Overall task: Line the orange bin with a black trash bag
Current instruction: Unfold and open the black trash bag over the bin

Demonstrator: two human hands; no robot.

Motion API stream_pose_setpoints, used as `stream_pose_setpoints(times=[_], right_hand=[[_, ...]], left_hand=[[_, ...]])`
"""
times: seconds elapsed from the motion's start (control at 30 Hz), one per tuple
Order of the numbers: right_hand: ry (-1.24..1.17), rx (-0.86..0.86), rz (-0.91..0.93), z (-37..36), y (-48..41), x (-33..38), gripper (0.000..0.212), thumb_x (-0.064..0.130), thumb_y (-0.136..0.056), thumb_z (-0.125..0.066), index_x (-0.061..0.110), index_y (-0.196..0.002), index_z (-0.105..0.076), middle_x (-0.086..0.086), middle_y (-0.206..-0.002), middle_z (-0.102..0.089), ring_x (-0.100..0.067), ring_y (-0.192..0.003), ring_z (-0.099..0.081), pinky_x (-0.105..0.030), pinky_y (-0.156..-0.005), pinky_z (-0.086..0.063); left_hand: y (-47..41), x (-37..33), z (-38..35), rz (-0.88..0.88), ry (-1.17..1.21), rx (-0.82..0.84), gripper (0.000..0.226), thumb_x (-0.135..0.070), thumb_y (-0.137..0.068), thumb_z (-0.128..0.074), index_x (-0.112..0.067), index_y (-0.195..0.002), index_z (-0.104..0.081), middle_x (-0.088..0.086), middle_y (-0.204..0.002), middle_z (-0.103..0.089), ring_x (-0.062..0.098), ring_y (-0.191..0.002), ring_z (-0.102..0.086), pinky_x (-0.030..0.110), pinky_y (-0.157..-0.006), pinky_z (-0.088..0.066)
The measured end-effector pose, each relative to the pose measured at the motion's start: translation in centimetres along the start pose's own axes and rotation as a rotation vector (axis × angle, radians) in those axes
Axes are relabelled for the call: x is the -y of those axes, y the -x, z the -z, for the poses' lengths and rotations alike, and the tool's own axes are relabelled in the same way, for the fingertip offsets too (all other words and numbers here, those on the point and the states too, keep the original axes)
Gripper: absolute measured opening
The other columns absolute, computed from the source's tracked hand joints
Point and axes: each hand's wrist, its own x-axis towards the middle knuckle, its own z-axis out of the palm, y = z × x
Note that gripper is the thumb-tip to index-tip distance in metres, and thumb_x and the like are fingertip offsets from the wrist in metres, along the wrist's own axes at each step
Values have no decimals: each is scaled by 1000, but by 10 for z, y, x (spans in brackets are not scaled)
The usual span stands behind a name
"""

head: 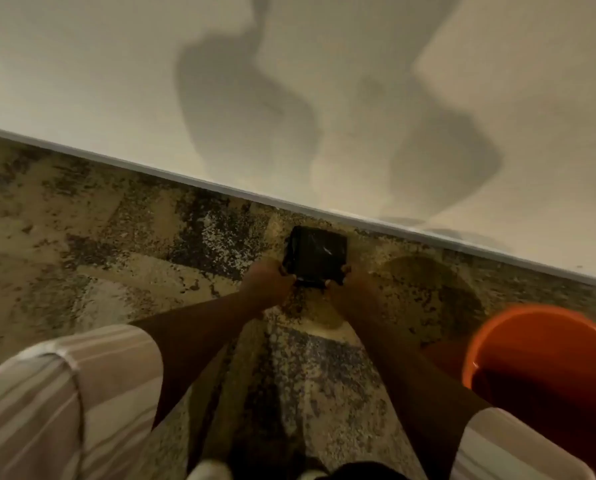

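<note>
Still folded, unlabelled black trash bag (pixel 315 255)

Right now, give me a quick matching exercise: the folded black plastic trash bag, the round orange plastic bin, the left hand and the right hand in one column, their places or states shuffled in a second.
Things:
1. folded black plastic trash bag
2. round orange plastic bin
3. left hand
4. right hand

Places or states:
A. grips the bag's left edge
B. stands unlined, on the floor at lower right
C. held in both hands, folded into a square, near the wall
D. grips the bag's right edge

Pairs: 1-C, 2-B, 3-A, 4-D
</note>
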Motion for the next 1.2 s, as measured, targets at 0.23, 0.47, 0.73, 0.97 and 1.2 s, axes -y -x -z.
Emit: stream_pose_setpoints(times=[0.23,0.47,0.73,0.97,1.2], right_hand=[[-72,-119,-100,-26,-50,-4,63,39,-89,-78,8,-139,-55,-15,-127,-67,-36,-116,-67,-52,-97,-59],[-226,-81,-244,-46,-68,-14,49,32,-84,-87,8,-121,-66,-9,-115,-69,-32,-107,-71,-42,-82,-61],[-528,-47,-269,-17,-24,-3,17,19,-88,-84,19,-86,-66,-4,-92,-67,-26,-91,-66,-37,-77,-58],[-758,-5,-201,57,61,35,20,13,-84,-84,-1,-92,-72,-15,-99,-77,-29,-95,-75,-45,-80,-65],[-772,75,-43,163,168,95,19,-5,-82,-77,13,-86,-73,2,-85,-80,-18,-84,-78,-35,-69,-64]], left_hand=[[-41,-4,-21,54,143,-1,33,-39,-91,-78,-7,-98,-75,11,-94,-77,26,-86,-77,41,-80,-67],[-46,-4,-37,158,282,-5,38,-21,-86,-85,-3,-115,-70,14,-107,-76,28,-95,-77,42,-86,-67],[-19,-11,-3,275,514,39,22,-21,-85,-84,-8,-101,-74,8,-101,-75,26,-91,-74,39,-79,-67],[62,-48,72,334,947,120,19,2,-81,-73,2,-100,-71,19,-112,-75,36,-101,-74,50,-89,-66],[172,-95,146,344,1117,240,26,-7,-85,-75,1,-110,-72,16,-111,-78,33,-100,-75,39,-76,-61]])
